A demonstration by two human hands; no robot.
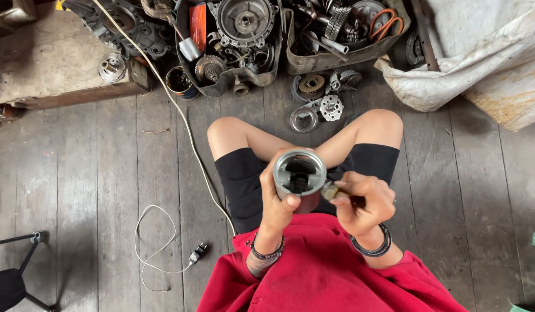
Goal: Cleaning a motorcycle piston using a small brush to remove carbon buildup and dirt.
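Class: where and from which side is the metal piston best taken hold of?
Wrap the grip round the piston's smooth round outer wall from the left, as the left hand does; the open hollow end faces up, and the right hand works at its right side.

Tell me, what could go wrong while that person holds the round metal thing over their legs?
The left hand grips the metal cylinder above bare knees, so a slip might drop it on a leg. The right hand presses a small tool at its rim; it might skid toward the left thumb.
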